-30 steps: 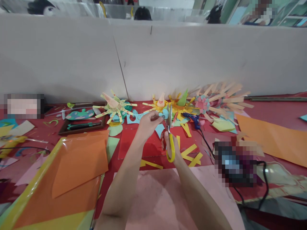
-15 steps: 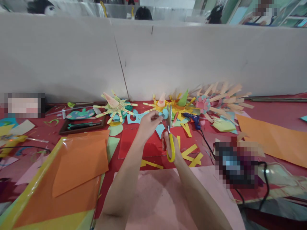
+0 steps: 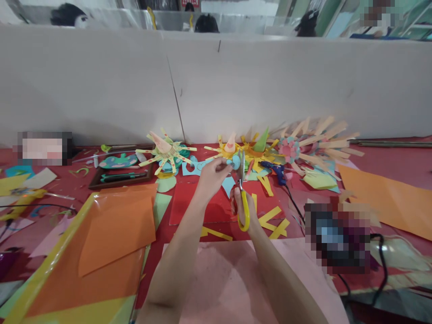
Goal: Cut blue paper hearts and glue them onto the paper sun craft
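A pale grey partition (image 3: pixel 270 85) backs the red tabletop (image 3: pixel 401 156), green wall (image 3: pixel 303 5) beyond.

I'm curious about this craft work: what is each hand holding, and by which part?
The right hand holds scissors by the yellow handle; the left hand pinches a small blue paper piece by its left side.

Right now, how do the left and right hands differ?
The left hand pinches a light-blue paper piece; the right hand grips yellow-handled scissors. The left hand sits higher in the view than the right hand. Both are holding something.
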A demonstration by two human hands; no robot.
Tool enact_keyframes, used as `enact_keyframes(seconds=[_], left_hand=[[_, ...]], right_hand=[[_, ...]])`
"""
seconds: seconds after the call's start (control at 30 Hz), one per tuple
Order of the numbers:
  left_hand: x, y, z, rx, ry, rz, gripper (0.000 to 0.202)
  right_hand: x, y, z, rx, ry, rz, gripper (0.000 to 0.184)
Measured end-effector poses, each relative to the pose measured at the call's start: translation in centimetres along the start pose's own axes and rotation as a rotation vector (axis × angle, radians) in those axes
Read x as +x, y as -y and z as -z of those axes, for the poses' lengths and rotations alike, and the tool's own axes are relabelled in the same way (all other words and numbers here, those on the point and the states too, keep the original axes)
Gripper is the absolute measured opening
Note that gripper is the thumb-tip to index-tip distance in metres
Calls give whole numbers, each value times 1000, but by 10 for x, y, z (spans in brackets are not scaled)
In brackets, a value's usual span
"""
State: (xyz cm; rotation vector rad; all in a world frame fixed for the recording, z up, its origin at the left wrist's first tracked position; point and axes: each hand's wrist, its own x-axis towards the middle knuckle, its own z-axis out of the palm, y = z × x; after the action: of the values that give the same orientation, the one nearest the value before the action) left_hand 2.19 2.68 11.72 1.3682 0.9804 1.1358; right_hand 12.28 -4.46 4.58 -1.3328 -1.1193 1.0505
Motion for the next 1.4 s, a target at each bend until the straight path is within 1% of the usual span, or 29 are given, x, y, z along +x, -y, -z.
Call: enact_keyframes(seconds=[0.17,0.5,0.63,0.77,0.97,1.17,1.4], left_hand=[[1,4,1,-11,-2,-11,9],[0,1,2,20,6,5,8],[1,3,3,46,4,-16,7],[1,3,3,68,-11,-9,6],[0,3,3,127,-15,-48,7],[1,5,5,131,-10,-33,6],[1,7,7,133,19,-63,6]], right_hand=[[0,-1,1,-12,-7,-13,49],[1,-5,4,-16,14,26,44],[1,-5,3,-8,14,10,45],[1,-3,3,-28,5,2,48],[1,-6,3,-19,9,-4,46],[2,-4,3,-48,5,-14,48],[0,-3,4,-111,7,5,48]])
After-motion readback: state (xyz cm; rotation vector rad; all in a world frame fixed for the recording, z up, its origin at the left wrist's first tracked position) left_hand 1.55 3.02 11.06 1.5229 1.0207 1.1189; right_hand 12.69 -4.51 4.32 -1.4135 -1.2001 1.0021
